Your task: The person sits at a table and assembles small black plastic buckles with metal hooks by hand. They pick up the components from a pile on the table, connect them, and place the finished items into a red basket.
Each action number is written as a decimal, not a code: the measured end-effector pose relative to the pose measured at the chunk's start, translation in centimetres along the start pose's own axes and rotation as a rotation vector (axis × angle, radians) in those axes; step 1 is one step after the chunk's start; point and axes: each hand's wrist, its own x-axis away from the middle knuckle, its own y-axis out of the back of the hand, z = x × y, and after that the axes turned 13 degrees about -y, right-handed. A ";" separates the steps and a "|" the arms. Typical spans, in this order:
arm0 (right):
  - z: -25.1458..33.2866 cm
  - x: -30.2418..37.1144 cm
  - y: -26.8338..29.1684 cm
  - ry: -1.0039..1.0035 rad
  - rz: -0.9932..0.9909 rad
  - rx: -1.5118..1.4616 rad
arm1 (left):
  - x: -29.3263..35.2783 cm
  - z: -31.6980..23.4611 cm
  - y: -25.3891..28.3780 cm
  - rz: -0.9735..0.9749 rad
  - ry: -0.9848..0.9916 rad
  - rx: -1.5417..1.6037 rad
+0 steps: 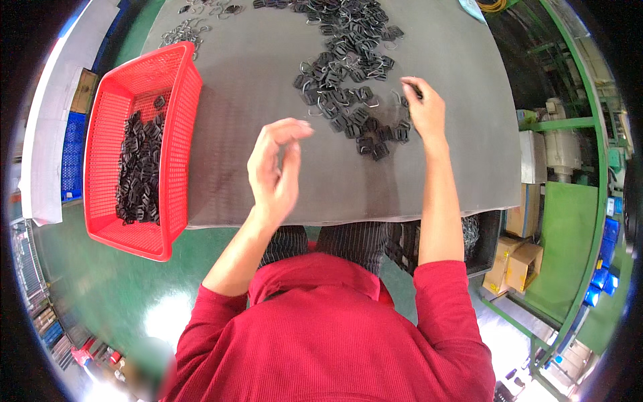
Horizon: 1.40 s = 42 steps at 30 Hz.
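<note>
My left hand [273,167] is raised over the near middle of the grey table [231,100]. Its fingers are curved with the thumb apart, and nothing shows between them. To the right of the pile, my right hand [426,112] has its fingers closed on a small black buckle [416,91], mostly hidden by the fingers. A thin wire hook shows beside the fingertips. Between and beyond my hands lies a long heap of black plastic buckles [345,57], many with bent metal wire hooks. Its near end is a small cluster of buckles [375,141].
A red plastic basket [175,161] stands at the table's left edge, holding many black pieces [140,174]. Loose metal hooks [184,35] lie at the far left. A dark crate [479,258] sits below the table's near right edge, and cardboard boxes [512,264] stand farther right.
</note>
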 end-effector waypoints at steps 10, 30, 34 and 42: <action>6.7 2.7 -13.0 0.330 -0.028 0.250 | -2.9 -16.9 -3.2 -0.346 -0.224 0.984; 8.3 4.4 -11.7 0.164 0.245 0.104 | -3.1 -14.7 -1.7 -0.365 -0.388 1.056; 9.3 1.9 -10.1 -0.044 0.177 -0.237 | -2.2 -17.1 -1.6 -0.571 -0.080 0.988; 8.9 4.8 -12.6 0.444 0.203 0.412 | -3.2 -8.4 0.3 -0.069 -0.299 0.264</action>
